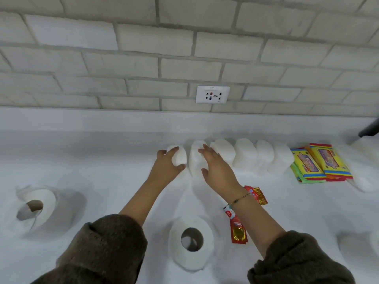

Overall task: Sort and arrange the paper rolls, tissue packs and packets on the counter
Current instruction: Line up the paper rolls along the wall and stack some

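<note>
Several white paper rolls (245, 155) stand in a row along the back of the white counter (102, 156). My left hand (167, 162) grips the leftmost roll (179, 156) of that row. My right hand (215, 167) rests with spread fingers on the roll beside it (195, 160). Two more rolls stand apart nearer to me, one at the left (35, 206) and one at the front middle (191, 240). Colourful tissue packs (320, 162) lie stacked at the right end of the row. Red packets (238, 230) lie by my right forearm, with another red packet (257, 194) near my wrist.
A wall socket (212, 94) sits in the brick wall behind the counter. A dark object (370, 129) pokes in at the far right edge. More white items (367, 181) lie at the right, blurred.
</note>
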`<state>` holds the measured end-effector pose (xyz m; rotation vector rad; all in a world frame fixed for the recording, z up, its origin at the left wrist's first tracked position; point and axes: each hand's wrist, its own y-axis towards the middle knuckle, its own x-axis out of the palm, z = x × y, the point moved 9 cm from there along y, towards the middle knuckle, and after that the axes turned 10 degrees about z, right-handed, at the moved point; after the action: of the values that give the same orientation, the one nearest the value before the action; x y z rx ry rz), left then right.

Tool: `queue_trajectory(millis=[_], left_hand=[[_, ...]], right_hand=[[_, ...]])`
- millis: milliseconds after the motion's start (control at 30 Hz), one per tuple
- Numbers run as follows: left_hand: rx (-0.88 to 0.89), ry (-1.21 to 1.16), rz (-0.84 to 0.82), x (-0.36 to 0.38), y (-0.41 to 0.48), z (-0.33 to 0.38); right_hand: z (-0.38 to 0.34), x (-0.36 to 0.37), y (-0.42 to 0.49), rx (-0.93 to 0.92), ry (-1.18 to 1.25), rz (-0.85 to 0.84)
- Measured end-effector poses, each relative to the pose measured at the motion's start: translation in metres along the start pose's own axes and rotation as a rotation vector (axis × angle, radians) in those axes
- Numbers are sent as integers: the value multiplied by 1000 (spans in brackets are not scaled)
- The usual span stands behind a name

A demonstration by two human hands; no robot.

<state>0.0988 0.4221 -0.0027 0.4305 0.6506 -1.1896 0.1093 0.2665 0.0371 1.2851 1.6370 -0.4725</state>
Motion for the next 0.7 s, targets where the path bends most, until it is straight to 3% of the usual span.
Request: queue_trajectory(millis=[300,400,533,700], left_hand=[[29,-54,0,0,3,4],[13,-103,50,-24,-23,0],[64,-97,63,-60,-70,-5],[40,-109,193,-112,-118,-39]], right_hand=[[-22,-39,-70,83,76,-23],[-51,-25,-103,-42,197,-179],[-67,2,-143,-193,186,-409],[-70,20,-156,-229,167,-484]])
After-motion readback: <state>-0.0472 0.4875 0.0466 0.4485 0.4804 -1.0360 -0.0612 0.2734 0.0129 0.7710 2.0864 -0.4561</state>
